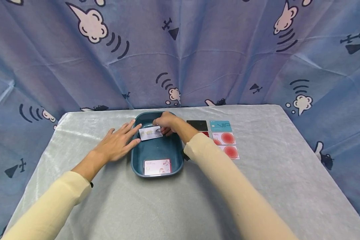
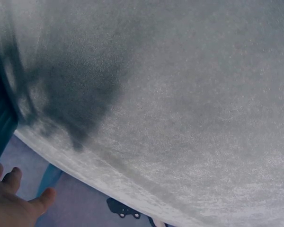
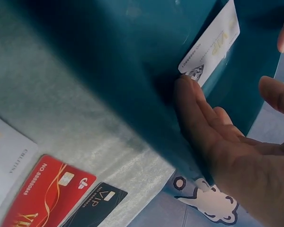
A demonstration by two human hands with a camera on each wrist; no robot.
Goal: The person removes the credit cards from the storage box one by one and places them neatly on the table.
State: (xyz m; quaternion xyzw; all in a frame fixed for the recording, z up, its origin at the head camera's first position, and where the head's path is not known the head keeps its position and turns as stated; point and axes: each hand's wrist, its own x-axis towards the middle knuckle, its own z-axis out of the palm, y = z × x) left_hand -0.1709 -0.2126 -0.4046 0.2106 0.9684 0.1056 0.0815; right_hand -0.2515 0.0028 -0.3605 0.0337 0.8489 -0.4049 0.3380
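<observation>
While a blue patterned curtain (image 1: 198, 50) hung behind the work, a pale cloth-covered surface (image 1: 282, 150) carried everything. On it sat a blue-green tray (image 1: 156, 149) with raised walls and rounded corners, its long sides running near to far. Left hand (image 1: 118, 141): fingers straight and spread wide, tips at the tray's left rim, beside one end of a white card (image 1: 148, 134); contact with the card could not be told. Right hand (image 1: 169, 122): over the tray's far part, fingers curled and narrow, holding the white card by its right end; the thumb looked apart from it in the right wrist view.

Step in hand, as judged: positioning the white card within the tray. The next move seemed to call for steady lowering and a clean release, without disturbing the pink card (image 1: 157, 167) lying flat at the near end.

Right of the tray lay a black card (image 1: 197, 125), a teal card (image 1: 221, 126), a red card (image 3: 45, 189) and two pale cards with red discs (image 1: 228, 138). The white card, slightly slanted, looked glossy and stiff, with gold VIP lettering, fine number print and a small silvery patch near the held end. Whether it touched the tray floor was unclear.
</observation>
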